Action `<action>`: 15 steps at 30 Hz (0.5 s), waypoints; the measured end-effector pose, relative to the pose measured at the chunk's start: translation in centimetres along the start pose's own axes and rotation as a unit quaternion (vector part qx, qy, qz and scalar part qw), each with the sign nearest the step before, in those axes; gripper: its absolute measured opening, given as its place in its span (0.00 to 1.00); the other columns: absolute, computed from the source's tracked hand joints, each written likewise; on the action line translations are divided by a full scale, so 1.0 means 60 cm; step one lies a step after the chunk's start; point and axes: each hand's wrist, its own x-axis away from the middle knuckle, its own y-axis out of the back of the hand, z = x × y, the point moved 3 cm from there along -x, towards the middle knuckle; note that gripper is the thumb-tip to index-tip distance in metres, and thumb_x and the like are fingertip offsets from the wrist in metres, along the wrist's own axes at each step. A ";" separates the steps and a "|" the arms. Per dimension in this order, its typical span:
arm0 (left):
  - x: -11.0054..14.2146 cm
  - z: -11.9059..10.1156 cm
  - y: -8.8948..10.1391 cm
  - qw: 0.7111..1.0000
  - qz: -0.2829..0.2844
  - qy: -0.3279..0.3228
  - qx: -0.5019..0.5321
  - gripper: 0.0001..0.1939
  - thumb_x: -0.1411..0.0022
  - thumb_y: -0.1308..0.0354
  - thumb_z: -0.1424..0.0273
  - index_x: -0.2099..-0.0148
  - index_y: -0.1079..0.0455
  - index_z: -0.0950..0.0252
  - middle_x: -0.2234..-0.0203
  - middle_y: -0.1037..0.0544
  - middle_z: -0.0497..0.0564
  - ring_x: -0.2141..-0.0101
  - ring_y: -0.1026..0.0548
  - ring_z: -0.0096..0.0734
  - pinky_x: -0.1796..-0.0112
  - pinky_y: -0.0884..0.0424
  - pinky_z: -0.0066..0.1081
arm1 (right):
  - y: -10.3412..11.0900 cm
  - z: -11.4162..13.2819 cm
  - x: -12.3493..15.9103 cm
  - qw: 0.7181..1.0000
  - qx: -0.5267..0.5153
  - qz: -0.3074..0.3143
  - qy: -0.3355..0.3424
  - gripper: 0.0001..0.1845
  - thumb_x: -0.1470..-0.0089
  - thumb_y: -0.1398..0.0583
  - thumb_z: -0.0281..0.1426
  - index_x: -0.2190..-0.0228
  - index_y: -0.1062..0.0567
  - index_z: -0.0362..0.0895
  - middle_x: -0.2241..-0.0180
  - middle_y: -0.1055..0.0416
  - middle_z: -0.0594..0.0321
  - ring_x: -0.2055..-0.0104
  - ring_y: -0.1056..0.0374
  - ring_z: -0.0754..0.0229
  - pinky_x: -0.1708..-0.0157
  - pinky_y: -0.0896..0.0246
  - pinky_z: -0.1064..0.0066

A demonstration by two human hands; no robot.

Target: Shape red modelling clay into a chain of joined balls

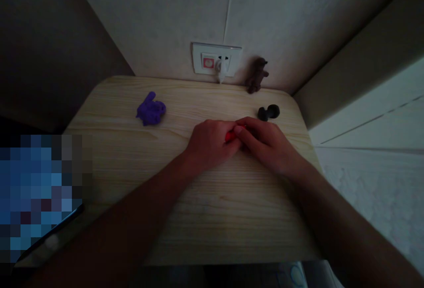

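My left hand (214, 141) and my right hand (263, 140) meet over the wooden tabletop, fingers closed around a small bright red lump (230, 135) that looks like modelling clay. The right thumb presses on it from above. Most of the lump is hidden by the fingers, so its full shape does not show. Just beyond the right hand lies a black dumbbell-shaped piece (269, 112). A crumpled purple lump (151, 109), also like clay, rests farther to the left.
A small dark brown figure (257, 76) stands at the back edge against the wall. A wall socket (217, 59) holds a white plug. A lit, blurred-out screen (39, 191) is at the left. The pale wooden table (205, 221) has a rounded back edge.
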 end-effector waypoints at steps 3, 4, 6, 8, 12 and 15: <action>-0.002 0.000 -0.001 1.000 0.004 0.003 0.001 0.16 0.35 0.46 0.63 0.58 0.18 0.63 0.74 0.19 0.52 0.74 0.28 0.32 0.69 0.37 0.33 | -0.007 -0.001 0.000 1.000 -0.001 -0.015 -0.002 0.17 0.31 0.44 0.39 0.58 0.19 0.41 0.67 0.19 0.60 0.67 0.28 0.61 0.64 0.39 0.68; -0.003 -0.001 -0.001 1.000 0.000 0.002 -0.002 0.16 0.35 0.45 0.63 0.58 0.18 0.64 0.73 0.19 0.52 0.73 0.28 0.33 0.69 0.37 0.33 | -0.011 -0.003 0.001 0.999 -0.001 -0.032 -0.003 0.17 0.31 0.44 0.39 0.58 0.19 0.41 0.66 0.19 0.59 0.66 0.27 0.60 0.64 0.39 0.67; -0.004 -0.001 -0.002 1.000 -0.008 -0.001 -0.010 0.16 0.35 0.45 0.64 0.57 0.18 0.64 0.71 0.17 0.53 0.71 0.26 0.34 0.67 0.35 0.33 | -0.017 -0.007 0.003 0.997 -0.007 -0.070 -0.010 0.18 0.30 0.44 0.39 0.58 0.19 0.42 0.65 0.18 0.58 0.65 0.26 0.58 0.62 0.37 0.67; -0.004 -0.002 -0.003 1.000 -0.010 -0.001 -0.016 0.16 0.35 0.45 0.64 0.56 0.18 0.63 0.69 0.16 0.54 0.69 0.24 0.36 0.65 0.33 0.34 | -0.023 -0.012 0.006 0.995 -0.027 -0.090 -0.024 0.18 0.31 0.44 0.41 0.58 0.18 0.43 0.65 0.18 0.57 0.64 0.26 0.57 0.62 0.36 0.66; -0.002 -0.001 -0.004 1.000 -0.006 0.006 -0.016 0.16 0.33 0.46 0.63 0.56 0.18 0.63 0.66 0.15 0.55 0.66 0.22 0.37 0.64 0.31 0.34 | -0.029 -0.019 0.008 0.994 -0.046 -0.095 -0.021 0.18 0.31 0.44 0.42 0.56 0.18 0.44 0.64 0.18 0.58 0.63 0.25 0.55 0.59 0.33 0.65; -0.003 -0.002 -0.004 1.000 -0.020 0.003 -0.006 0.16 0.33 0.46 0.63 0.56 0.18 0.63 0.66 0.15 0.55 0.67 0.21 0.37 0.65 0.31 0.33 | -0.028 -0.021 0.006 0.994 -0.042 -0.095 -0.018 0.19 0.31 0.44 0.43 0.56 0.19 0.44 0.65 0.19 0.58 0.64 0.26 0.56 0.61 0.34 0.66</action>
